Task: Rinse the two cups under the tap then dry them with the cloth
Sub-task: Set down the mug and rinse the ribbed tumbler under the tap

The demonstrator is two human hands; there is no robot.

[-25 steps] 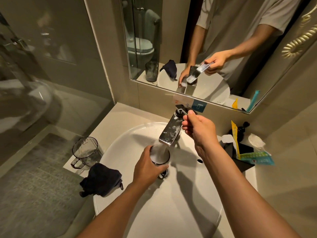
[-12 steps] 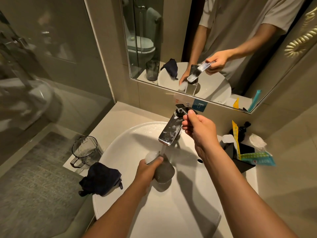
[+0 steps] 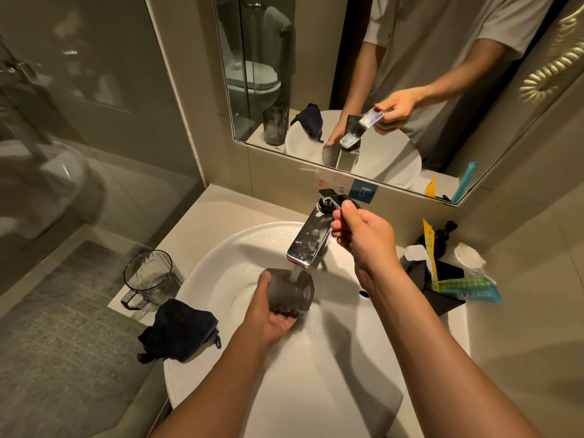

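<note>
My left hand (image 3: 271, 314) sat at the centre of the frame, low over the basin (image 3: 316, 390), fingers curled round a smoky ribbed cup (image 3: 289, 290) that lay tipped on its side in my palm. Water from the spout fell onto the cup's upper wall. At lower left, a dark cloth (image 3: 178, 333) was bunched on the counter, touching the basin's rim. Just beyond it, further left, the second cup (image 3: 151, 281) stood upright on the counter edge, its handle pointing toward the lower left. My right hand (image 3: 363, 238) was right of centre, thumb and forefinger pinching the lever on top of the chrome tap (image 3: 309, 241), the other fingers curled beneath. At the right edge lay a black tray (image 3: 442, 298) with coloured packets, close beside the basin. Across the top, the mirror (image 3: 395, 74) showed both hands, the tap and the cups again.
</note>
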